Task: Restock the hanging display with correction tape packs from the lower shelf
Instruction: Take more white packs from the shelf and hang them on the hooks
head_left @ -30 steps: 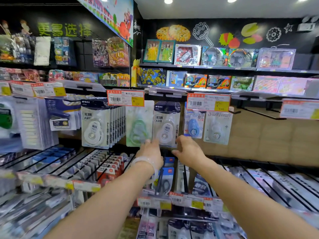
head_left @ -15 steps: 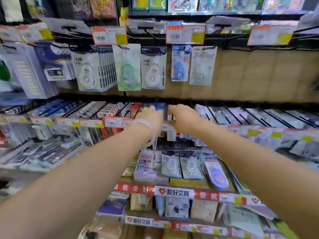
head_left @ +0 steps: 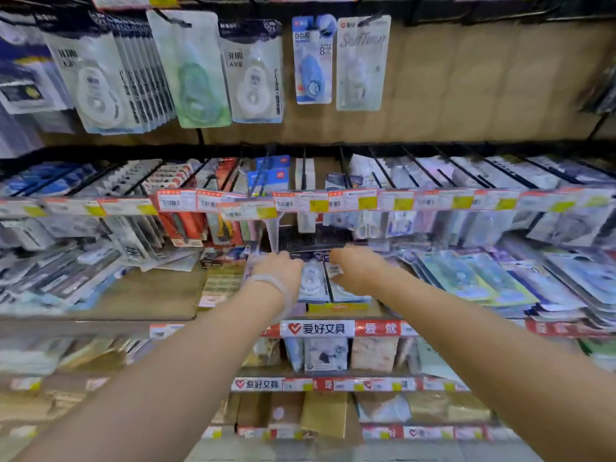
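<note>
We take the step in hand to be the pick-up: both hands are down at the correction tape packs lying flat on the lower shelf, just behind its red brand strip. To do it well we would get the fingers under the far edge of the top few packs, square them into one neat stack and keep the hang holes together — that should make threading them onto a peg easier later. The thin plastic is likely slippery, so a firm pinch across the width seems safer than a grab at one corner.

Both forearms reach forward and converge above the red brand strip. Our left hand, a pale band at its wrist, lies on the left part of the packs; our right hand lies on the right part, and one pack shows in the gap between them. The picture is blurred and the fingers point away from us, so we cannot tell whether either hand has closed on a pack or only rests on it.

Far above the strip hangs the display's matching pack — thinly stocked beside the full row.
</note>
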The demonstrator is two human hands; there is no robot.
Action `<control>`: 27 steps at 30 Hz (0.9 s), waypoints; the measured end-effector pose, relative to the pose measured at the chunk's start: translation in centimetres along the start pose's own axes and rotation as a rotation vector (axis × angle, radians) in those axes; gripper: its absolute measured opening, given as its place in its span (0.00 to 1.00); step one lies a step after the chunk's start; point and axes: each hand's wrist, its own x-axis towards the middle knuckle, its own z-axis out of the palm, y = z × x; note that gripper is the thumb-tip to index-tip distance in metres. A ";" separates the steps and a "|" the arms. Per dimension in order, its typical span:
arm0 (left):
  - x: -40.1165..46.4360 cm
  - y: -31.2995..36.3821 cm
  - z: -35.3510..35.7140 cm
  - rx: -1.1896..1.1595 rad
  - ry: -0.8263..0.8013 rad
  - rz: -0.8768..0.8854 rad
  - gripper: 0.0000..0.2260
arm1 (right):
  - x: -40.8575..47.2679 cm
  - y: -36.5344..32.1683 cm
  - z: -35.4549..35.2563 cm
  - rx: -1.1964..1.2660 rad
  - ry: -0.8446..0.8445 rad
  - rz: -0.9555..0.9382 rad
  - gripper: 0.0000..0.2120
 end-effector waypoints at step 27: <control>16.6 -1.4 9.0 -0.655 -0.331 -0.272 0.34 | 11.9 8.8 11.9 0.414 -0.117 0.556 0.33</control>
